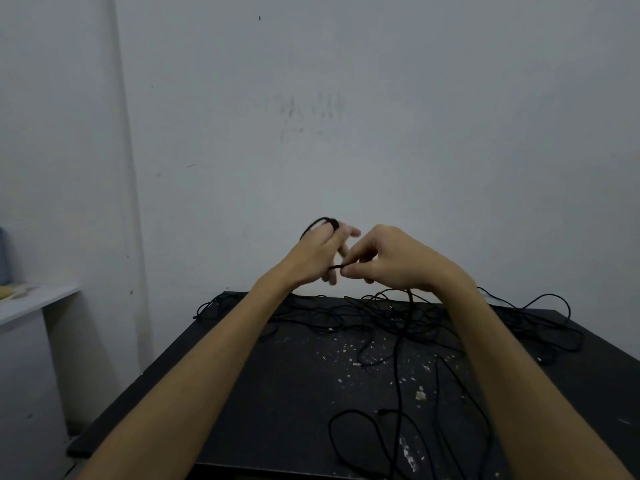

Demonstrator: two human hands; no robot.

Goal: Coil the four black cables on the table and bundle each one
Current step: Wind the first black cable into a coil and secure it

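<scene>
The left hand [320, 252], raised above the bench's [242, 393] far edge, carries a few turns of black cable [320, 223] looped over its spread fingers; those straight fingers could let the small coil slide off. Just beside it, the right hand [388, 261] pinches the running strand [335, 267] between thumb and fingertips. That strand drops into the loose tangle [398, 317] sprawled from the far edge toward the near right corner, so pulling risks snagging or dragging the other cables.
</scene>
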